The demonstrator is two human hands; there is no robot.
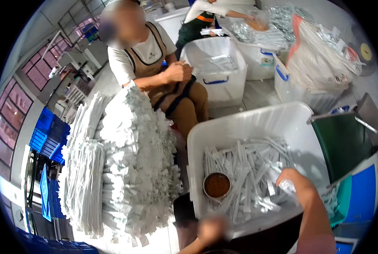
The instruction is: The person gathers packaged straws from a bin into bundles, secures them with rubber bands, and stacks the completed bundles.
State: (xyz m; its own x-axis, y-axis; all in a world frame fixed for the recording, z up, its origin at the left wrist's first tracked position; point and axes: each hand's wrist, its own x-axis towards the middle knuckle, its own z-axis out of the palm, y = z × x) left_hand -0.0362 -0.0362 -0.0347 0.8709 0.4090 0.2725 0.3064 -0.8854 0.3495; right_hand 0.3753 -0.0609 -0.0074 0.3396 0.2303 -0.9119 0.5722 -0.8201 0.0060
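A large white plastic tub (256, 116) stands in front of me, its bottom covered with long, thin white strips in shiny plastic (244, 173). My right hand (297, 180) reaches in over the tub's right part, fingers curled round a shiny, whitish plastic-wrapped strip (287, 186). Among the strips at the tub's left sits a round tin (217, 185) with a reddish-brown inside. My left hand (214, 230) is at the tub's near left edge; it is smeared, so its fingers cannot be made out.
To the left rises a tall stack of bundled white strips (125, 169). A person in a tan apron (155, 63) sits beyond it; another person (201, 21) works behind. More white tubs (223, 91), a woven sack (320, 59), a green board (343, 142) and a teal bin (343, 207) surround the tub.
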